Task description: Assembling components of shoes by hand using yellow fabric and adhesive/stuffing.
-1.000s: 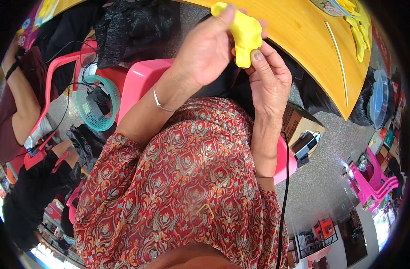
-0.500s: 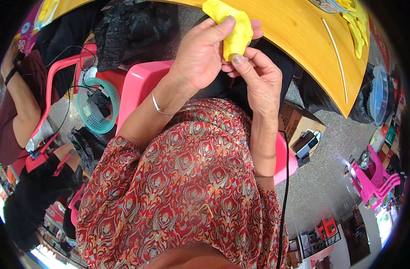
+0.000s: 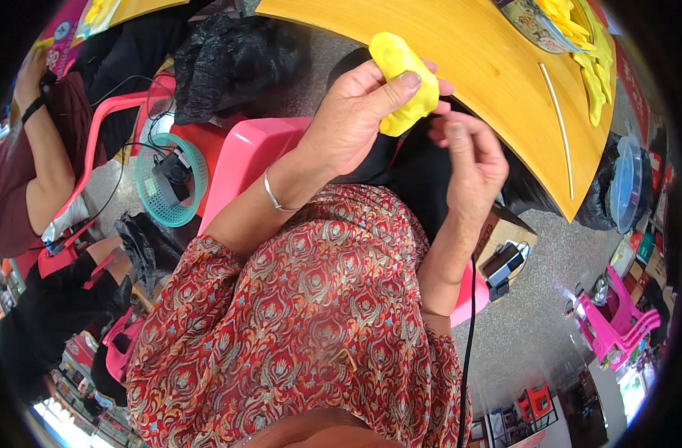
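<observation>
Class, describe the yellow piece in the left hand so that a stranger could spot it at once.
Start from the big yellow-brown table curving across the top right. By its near edge is the left hand, wearing a silver bangle. The bright yellow piece is held in that hand, unlike the other yellow pieces in and beside the patterned bowl.

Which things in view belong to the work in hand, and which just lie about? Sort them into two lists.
In the work:
- soft-looking yellow piece, held in the left hand
- probably the similar yellow pieces in and beside the patterned bowl

Apparently just lying about:
- turquoise basket
- cardboard box
- bright pink stool

Unclear: the pale stick, untouched on the table.
</observation>
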Action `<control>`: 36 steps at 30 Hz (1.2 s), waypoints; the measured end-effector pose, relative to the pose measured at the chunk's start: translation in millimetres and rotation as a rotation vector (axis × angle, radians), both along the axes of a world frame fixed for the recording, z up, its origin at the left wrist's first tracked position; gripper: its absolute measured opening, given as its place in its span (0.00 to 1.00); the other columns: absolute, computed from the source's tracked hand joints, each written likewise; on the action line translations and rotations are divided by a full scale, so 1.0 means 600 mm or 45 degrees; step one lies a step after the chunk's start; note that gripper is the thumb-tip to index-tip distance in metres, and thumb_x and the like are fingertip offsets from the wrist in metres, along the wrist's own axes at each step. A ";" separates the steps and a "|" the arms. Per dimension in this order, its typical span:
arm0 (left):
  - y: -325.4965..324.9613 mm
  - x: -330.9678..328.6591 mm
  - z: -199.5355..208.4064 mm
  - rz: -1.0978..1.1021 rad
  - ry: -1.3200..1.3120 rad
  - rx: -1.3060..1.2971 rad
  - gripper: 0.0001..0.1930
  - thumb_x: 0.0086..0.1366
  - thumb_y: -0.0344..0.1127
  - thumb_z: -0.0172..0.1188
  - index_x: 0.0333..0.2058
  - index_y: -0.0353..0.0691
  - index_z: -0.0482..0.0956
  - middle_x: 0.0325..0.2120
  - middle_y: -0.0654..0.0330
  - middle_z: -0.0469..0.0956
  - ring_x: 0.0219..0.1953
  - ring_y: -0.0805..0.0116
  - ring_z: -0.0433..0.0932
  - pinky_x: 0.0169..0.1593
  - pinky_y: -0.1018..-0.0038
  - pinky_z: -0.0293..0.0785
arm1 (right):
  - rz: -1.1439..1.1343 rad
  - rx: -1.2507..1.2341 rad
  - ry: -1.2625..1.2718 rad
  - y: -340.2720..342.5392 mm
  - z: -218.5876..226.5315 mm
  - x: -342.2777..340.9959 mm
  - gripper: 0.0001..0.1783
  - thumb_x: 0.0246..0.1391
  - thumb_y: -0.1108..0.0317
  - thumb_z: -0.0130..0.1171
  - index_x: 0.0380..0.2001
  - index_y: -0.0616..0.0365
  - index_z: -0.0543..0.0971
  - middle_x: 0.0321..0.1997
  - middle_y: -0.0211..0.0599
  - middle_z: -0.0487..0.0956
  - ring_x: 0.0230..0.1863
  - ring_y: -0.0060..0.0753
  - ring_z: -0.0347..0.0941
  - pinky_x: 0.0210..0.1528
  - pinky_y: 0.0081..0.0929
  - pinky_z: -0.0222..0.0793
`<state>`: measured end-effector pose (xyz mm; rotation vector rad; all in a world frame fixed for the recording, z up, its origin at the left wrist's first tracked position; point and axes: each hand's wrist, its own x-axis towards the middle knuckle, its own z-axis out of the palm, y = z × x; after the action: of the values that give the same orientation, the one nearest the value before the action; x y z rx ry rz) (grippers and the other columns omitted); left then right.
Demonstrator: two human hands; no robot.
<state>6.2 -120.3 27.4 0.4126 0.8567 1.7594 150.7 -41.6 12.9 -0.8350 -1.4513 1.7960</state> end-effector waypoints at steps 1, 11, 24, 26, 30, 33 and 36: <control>-0.003 -0.001 0.000 -0.031 0.081 -0.031 0.18 0.71 0.34 0.46 0.54 0.29 0.66 0.47 0.43 0.74 0.47 0.57 0.77 0.50 0.65 0.76 | -0.101 0.029 0.053 0.004 0.002 0.004 0.08 0.57 0.74 0.59 0.39 0.66 0.78 0.35 0.33 0.80 0.37 0.21 0.74 0.44 0.18 0.70; -0.024 0.010 0.007 -0.498 0.276 -0.366 0.16 0.60 0.28 0.62 0.46 0.35 0.74 0.35 0.62 0.78 0.33 0.74 0.77 0.37 0.78 0.76 | 0.207 -0.029 0.008 0.000 0.025 -0.009 0.12 0.54 0.73 0.61 0.41 0.66 0.79 0.41 0.33 0.77 0.31 0.15 0.71 0.30 0.12 0.66; -0.020 0.019 0.024 -0.651 0.185 -0.356 0.14 0.61 0.27 0.60 0.45 0.31 0.73 0.35 0.55 0.79 0.35 0.68 0.81 0.34 0.78 0.77 | 0.242 -0.190 0.089 0.003 0.027 -0.007 0.09 0.54 0.71 0.62 0.37 0.64 0.80 0.27 0.30 0.79 0.25 0.13 0.72 0.22 0.10 0.65; -0.019 0.019 0.021 -0.694 0.214 -0.373 0.15 0.61 0.28 0.60 0.46 0.31 0.72 0.35 0.57 0.78 0.36 0.67 0.81 0.33 0.78 0.77 | 0.213 -0.146 0.058 0.002 0.018 -0.003 0.08 0.54 0.71 0.62 0.36 0.64 0.80 0.27 0.30 0.79 0.24 0.13 0.72 0.23 0.11 0.66; -0.019 0.015 0.019 -0.716 0.236 -0.389 0.14 0.62 0.28 0.59 0.46 0.31 0.72 0.36 0.56 0.78 0.37 0.67 0.81 0.34 0.78 0.77 | 0.150 -0.164 0.008 -0.001 0.019 -0.009 0.08 0.54 0.70 0.62 0.34 0.64 0.81 0.27 0.30 0.80 0.24 0.14 0.72 0.24 0.12 0.67; -0.017 0.018 0.007 -0.668 0.252 -0.361 0.15 0.63 0.30 0.58 0.47 0.30 0.72 0.38 0.53 0.79 0.38 0.65 0.81 0.38 0.75 0.78 | 0.091 -0.358 0.084 0.005 0.012 -0.014 0.09 0.55 0.69 0.61 0.34 0.64 0.82 0.28 0.31 0.80 0.25 0.15 0.73 0.25 0.13 0.68; -0.020 0.016 -0.002 -0.625 0.192 -0.325 0.17 0.66 0.33 0.55 0.50 0.29 0.71 0.40 0.48 0.78 0.40 0.60 0.81 0.42 0.71 0.79 | -0.003 -0.323 0.175 0.015 0.000 -0.012 0.13 0.58 0.65 0.58 0.37 0.66 0.81 0.34 0.36 0.82 0.34 0.22 0.76 0.39 0.19 0.72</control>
<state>16.0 -132.1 25.9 0.5383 0.9764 1.1638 143.6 -32.5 13.0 -0.8183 -1.1511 2.0217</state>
